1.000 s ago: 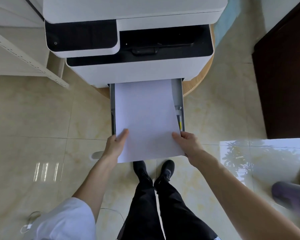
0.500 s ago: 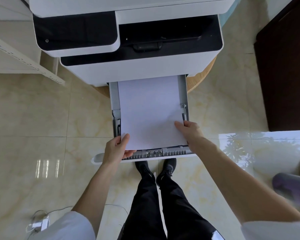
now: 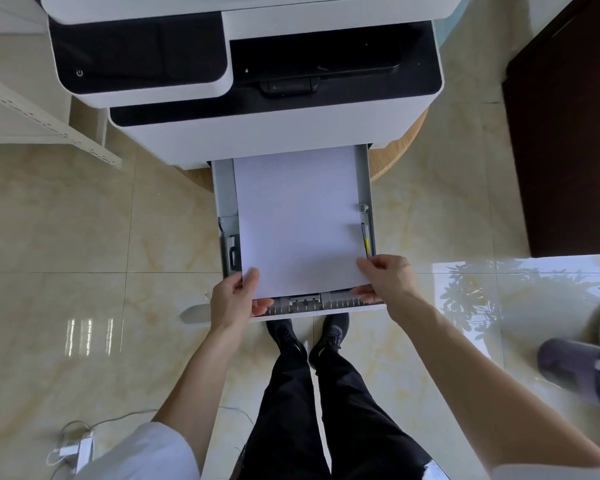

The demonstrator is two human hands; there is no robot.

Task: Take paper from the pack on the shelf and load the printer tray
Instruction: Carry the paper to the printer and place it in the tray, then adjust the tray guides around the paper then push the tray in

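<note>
Seating paper (image 3: 298,220) in open printer tray (image 3: 225,188): left hand (image 3: 234,299) and right hand (image 3: 383,275) pinch its near corners; release and tray closure remain.

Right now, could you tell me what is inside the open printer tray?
A white paper stack lies in the printer tray, both hands gripping its near corners. The tray floor underneath is hidden.

White paper (image 3: 298,220) in a grey tray (image 3: 225,192), white-and-black printer (image 3: 250,98), cream marbled floor tiles (image 3: 84,237).
</note>
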